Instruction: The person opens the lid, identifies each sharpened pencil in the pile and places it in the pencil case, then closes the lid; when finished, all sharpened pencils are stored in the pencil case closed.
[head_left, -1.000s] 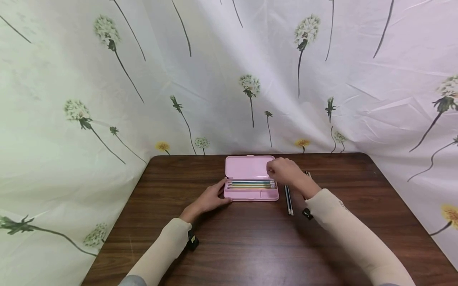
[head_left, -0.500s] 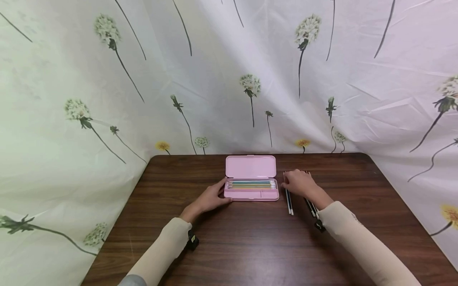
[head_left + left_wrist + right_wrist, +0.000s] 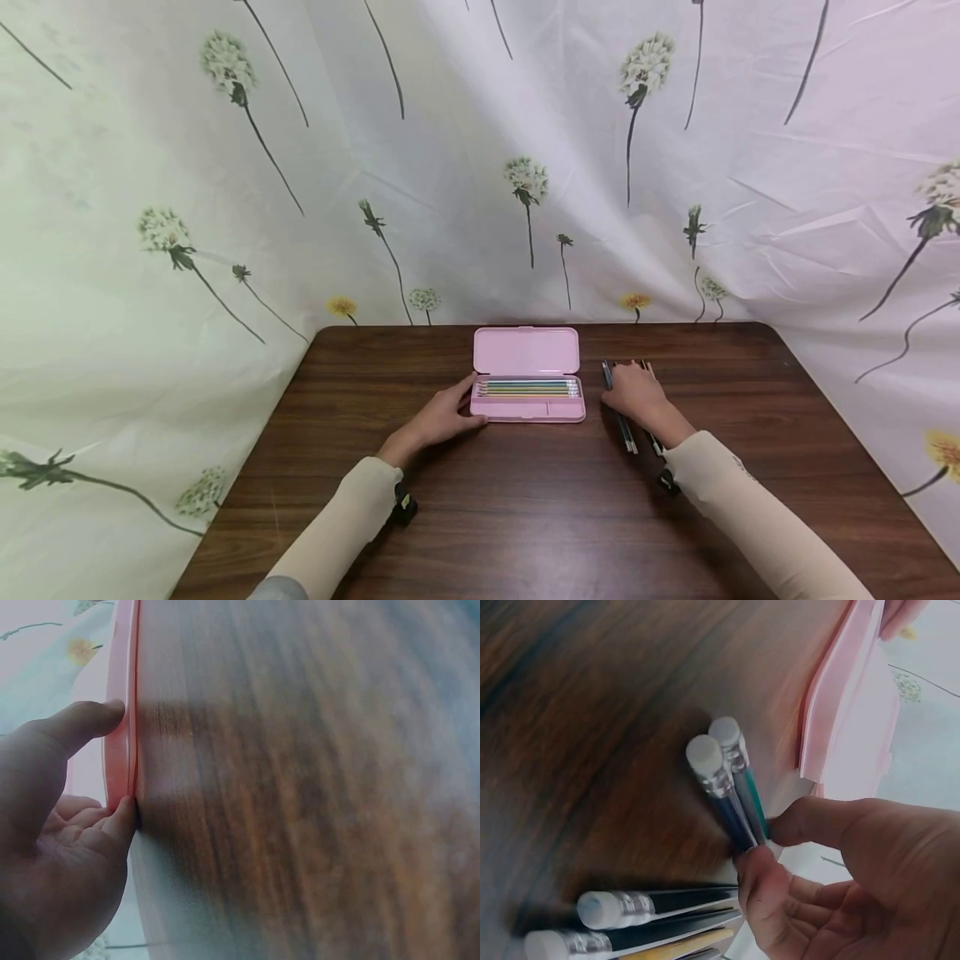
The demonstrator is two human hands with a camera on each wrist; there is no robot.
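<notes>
A pink pencil case (image 3: 501, 408) lies with its lid (image 3: 525, 350) folded back. Several pastel pencils (image 3: 525, 389) lie side by side in its rear compartment. My left hand (image 3: 444, 417) grips the case's left end, thumb on the front wall and fingers round the corner, as the left wrist view shows. To the right of the case, my right hand (image 3: 637, 394) pinches two pencils (image 3: 739, 799), one dark blue and one with green, between thumb and fingers. Their white eraser ends point toward the near side of the table. The hand covers their middle.
Several more pencils (image 3: 652, 915), black ones and a yellow one with white erasers, lie just right of the held pair, partly under the right hand. The brown wooden table (image 3: 495, 517) ends at a floral curtain (image 3: 450, 167) behind and at both sides.
My right hand has come from beside the open lid down to the loose pencils and taken hold of the pair, which has shifted right toward the others. The left hand has stayed put.
</notes>
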